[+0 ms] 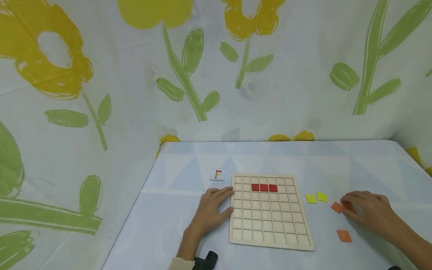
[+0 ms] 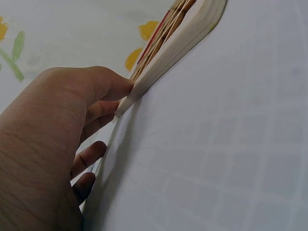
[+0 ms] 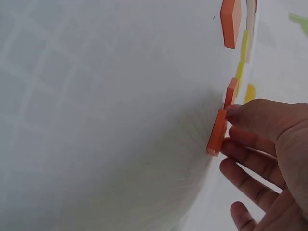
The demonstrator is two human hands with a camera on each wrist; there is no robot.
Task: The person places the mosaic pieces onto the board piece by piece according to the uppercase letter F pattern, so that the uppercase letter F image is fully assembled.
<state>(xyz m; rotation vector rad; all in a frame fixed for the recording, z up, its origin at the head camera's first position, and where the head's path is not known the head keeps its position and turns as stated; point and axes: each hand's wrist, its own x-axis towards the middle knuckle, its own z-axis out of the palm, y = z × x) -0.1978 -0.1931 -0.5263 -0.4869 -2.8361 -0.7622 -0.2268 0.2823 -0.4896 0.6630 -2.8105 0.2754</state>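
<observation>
A square wooden grid board [image 1: 270, 227] lies on the table, with three red tiles [image 1: 264, 188] side by side in one of its upper rows. My left hand [image 1: 210, 210] rests at the board's left edge, thumb and fingertips touching it, fingers loosely extended. To the right of the board, my right hand [image 1: 369, 212] pinches an orange tile [image 3: 217, 134] between thumb and fingers, low at the table surface. Another orange tile [image 1: 336, 207] lies just left of those fingertips. Nearer the front is a further orange tile [image 1: 344, 236].
Two yellow tiles [image 1: 311, 198] lie between the board and my right hand. A small pattern card [image 1: 217, 174] with a coloured grid design sits beyond the board's upper left corner. Flower-printed fabric [image 1: 287, 93] hangs behind the table [image 1: 152, 225].
</observation>
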